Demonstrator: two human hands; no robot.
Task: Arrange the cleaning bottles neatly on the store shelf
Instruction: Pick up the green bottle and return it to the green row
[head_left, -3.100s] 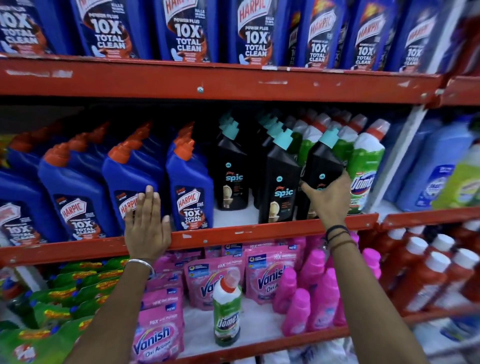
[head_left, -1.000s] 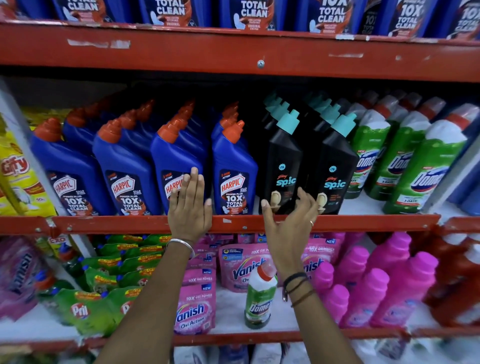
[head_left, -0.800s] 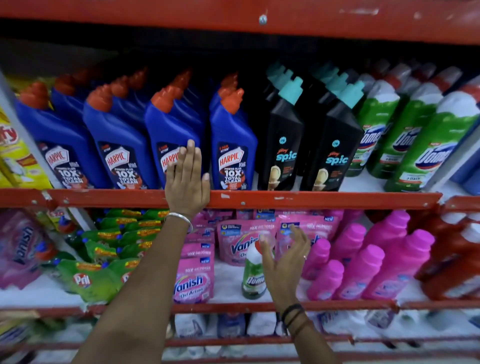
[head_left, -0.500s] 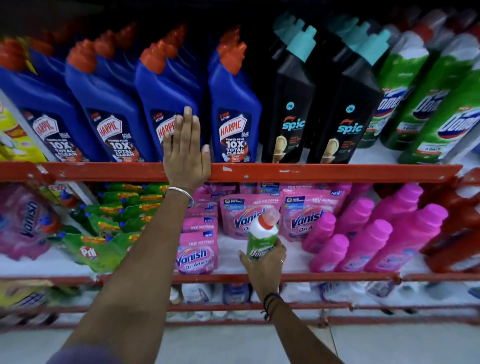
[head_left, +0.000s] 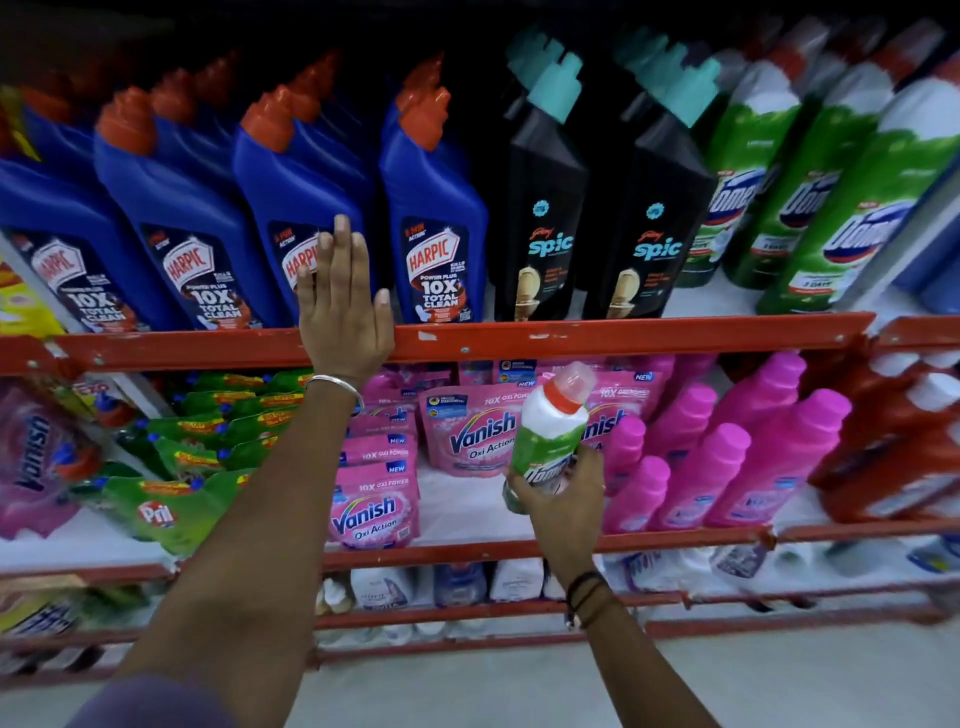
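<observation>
Here the far left of the lower shelf holds green Pril pouches (head_left: 156, 512), and above them, on the upper shelf, stand rows of blue Harpic bottles (head_left: 187, 234) with orange caps. The left hand (head_left: 343, 312) lies flat and open, its palm on the red shelf rail (head_left: 623, 338) and its fingers spread up against the label of one Harpic bottle, its grip closed on nothing. A metal bangle (head_left: 335, 384) sits at that wrist. Below and just right of the arm, pink Vanish Oxi Action pouches (head_left: 371, 514) are stacked on the lower shelf. Right of the Harpic rows stand black Spic bottles (head_left: 540, 218) with teal caps. Beneath them, in front of the lower shelf, the right hand (head_left: 563, 506) has its grip wrapped round the base of a small green and white Domex bottle (head_left: 550, 431), which is tilted, its red and white cap toward the rail above. Dark bands (head_left: 587, 597) circle that wrist. Farther right, pink bottles (head_left: 727, 457) fill the lower shelf, and larger green Domex bottles (head_left: 841, 208) lean on the upper shelf beside the Spic rows.
</observation>
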